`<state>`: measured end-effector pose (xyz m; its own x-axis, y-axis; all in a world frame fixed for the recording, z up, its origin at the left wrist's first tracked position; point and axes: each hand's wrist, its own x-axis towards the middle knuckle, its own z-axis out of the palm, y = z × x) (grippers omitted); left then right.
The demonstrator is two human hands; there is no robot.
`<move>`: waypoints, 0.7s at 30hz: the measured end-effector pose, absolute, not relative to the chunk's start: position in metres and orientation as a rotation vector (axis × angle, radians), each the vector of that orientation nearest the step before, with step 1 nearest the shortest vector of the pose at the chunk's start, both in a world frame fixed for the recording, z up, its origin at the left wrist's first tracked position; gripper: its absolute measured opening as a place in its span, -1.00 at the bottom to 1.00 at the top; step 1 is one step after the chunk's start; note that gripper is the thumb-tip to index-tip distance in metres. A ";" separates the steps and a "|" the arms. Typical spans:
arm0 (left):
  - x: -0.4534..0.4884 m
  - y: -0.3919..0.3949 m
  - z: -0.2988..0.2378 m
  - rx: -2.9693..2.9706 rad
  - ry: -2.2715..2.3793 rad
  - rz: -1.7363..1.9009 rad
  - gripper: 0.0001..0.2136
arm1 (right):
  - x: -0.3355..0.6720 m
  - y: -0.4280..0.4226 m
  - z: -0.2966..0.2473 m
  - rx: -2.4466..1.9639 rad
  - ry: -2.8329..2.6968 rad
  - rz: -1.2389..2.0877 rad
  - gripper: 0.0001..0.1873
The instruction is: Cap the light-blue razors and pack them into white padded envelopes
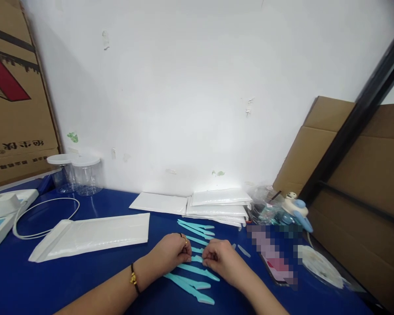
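Several turquoise eyebrow razors (187, 286) lie in a loose row on the blue table. Over the middle of the row, my left hand (171, 251) and my right hand (226, 261) face each other, fingers pinched. One razor (197, 259) spans the short gap between them, gripped by both hands; its ends are hidden by my fingers. Small translucent strips, perhaps blade covers (244, 250), rest just right of my right hand. More razors (195, 227) lie beyond my hands.
White padded mailers (216, 210) are stacked against the wall, and another mailer (101, 234) lies at left. Clear jars (87, 175) and a white scale (6, 210) stand far left. A phone (274, 262), plastic bags (264, 205) and a white round object (320, 264) are at right.
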<state>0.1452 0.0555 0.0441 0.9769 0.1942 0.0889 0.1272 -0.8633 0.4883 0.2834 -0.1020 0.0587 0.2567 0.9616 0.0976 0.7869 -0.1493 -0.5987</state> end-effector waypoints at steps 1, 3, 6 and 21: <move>0.146 0.056 0.044 2.645 0.222 0.198 -0.95 | 0.284 -0.101 0.060 -1.984 -1.584 0.410 -0.92; 0.144 0.057 0.048 2.696 0.206 0.266 -0.95 | 0.292 -0.105 0.067 -1.976 -1.581 0.375 -0.92; 0.137 0.058 0.058 2.699 0.189 0.365 -0.89 | 0.318 -0.127 0.083 -1.988 -1.529 0.335 -0.87; 0.130 0.054 0.063 2.650 0.128 0.140 -0.93 | 0.328 -0.139 0.069 -2.086 -1.511 0.784 -0.85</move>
<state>0.1295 0.0538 0.0631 0.9904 0.1148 0.0770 0.0656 -0.8806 0.4694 0.3279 -0.1386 0.0689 0.2404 0.9528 -0.1854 0.7000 -0.3025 -0.6469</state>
